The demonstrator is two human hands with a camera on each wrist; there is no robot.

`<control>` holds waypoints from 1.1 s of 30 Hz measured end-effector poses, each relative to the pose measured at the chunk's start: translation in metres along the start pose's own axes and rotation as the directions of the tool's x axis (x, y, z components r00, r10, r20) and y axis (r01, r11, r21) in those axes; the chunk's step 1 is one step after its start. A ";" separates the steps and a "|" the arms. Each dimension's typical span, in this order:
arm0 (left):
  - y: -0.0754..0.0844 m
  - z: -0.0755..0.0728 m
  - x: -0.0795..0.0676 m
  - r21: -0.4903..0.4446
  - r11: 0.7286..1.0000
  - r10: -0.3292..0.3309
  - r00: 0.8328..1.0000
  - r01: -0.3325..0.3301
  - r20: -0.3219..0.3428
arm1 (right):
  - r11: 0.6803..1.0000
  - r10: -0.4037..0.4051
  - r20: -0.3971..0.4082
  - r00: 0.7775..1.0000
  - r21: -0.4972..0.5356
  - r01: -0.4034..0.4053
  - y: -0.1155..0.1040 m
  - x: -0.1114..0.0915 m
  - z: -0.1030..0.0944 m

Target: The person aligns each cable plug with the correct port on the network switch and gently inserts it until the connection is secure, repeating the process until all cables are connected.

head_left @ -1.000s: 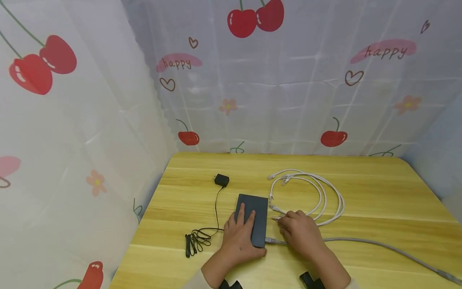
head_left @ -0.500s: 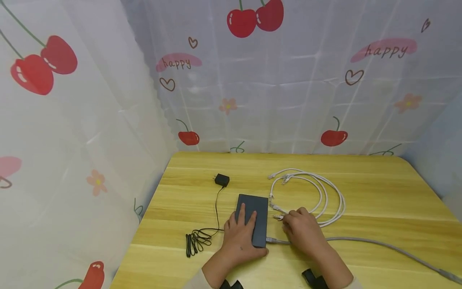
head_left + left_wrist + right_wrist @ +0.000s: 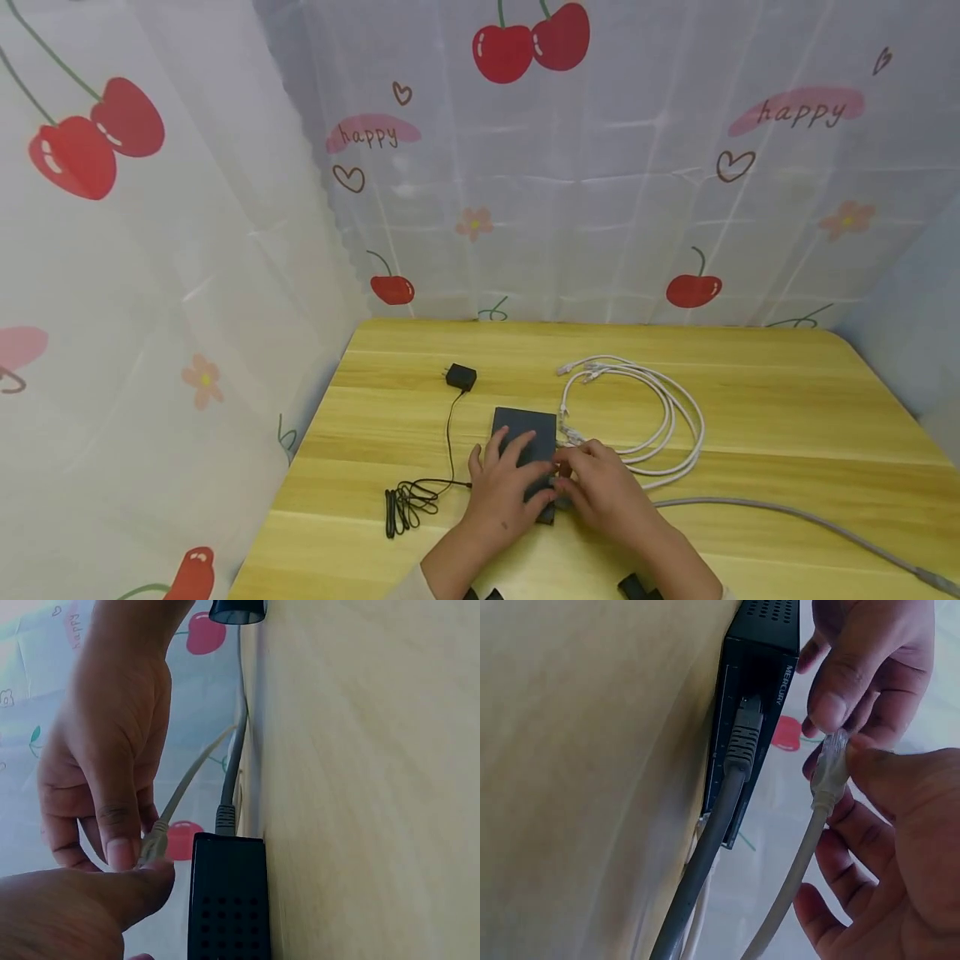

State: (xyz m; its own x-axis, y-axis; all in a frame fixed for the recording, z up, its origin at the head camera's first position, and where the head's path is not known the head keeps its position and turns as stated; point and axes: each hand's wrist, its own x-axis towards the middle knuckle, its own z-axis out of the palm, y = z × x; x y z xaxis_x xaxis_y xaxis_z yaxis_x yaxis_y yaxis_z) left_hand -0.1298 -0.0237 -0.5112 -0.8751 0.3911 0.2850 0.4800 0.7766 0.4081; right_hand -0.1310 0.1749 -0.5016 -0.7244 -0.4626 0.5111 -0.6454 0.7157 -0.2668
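A dark network switch (image 3: 525, 423) marked MERCURY lies under my left hand (image 3: 501, 492), its port side facing right. The grey Ethernet cable (image 3: 714, 840) has its plug in a port at the near end. My right hand (image 3: 600, 487) pinches the clear plug (image 3: 831, 769) of a white Ethernet cable (image 3: 787, 889), beside the switch and apart from its ports. At the plug's tip, my left thumb (image 3: 150, 889) and fingers pinch too. The left thumb partly hides that tip in the left wrist view; the head view hides most of the plug.
More white Ethernet cables (image 3: 686, 396) lie looped on the wooden table (image 3: 787, 400) behind my right hand. To the left are a black power adapter (image 3: 461, 377) and its bundled cord (image 3: 408, 504). The grey cable runs off to the right. A cherry-print curtain (image 3: 585, 233) hangs behind.
My left hand has lifted from lying flat on the switch and brought its thumb and fingers to the plug. The right hand has moved left to the switch, drawing the white cable along.
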 end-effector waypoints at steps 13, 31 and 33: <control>-0.003 0.001 -0.001 -0.046 0.999 -0.009 0.997 0.006 -0.071 | 1.000 -0.013 0.018 1.000 -0.011 0.013 0.006 -0.004 -0.001; -0.001 0.004 -0.001 0.091 0.979 -0.195 0.964 0.182 0.178 | 1.000 0.020 0.034 0.999 -0.017 -0.020 0.018 -0.007 0.000; -0.001 0.005 -0.001 0.148 0.967 -0.240 0.938 0.208 0.249 | 0.997 0.053 0.033 0.998 -0.049 -0.052 0.019 -0.008 0.000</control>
State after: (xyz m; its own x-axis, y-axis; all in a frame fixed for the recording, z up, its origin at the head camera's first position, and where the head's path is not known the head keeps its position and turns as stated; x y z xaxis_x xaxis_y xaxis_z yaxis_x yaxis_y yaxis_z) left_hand -0.1295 -0.0226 -0.5167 -0.9516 0.3037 -0.0461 0.2732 0.9053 0.3254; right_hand -0.1379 0.1922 -0.5106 -0.7654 -0.4409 0.4688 -0.5946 0.7633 -0.2528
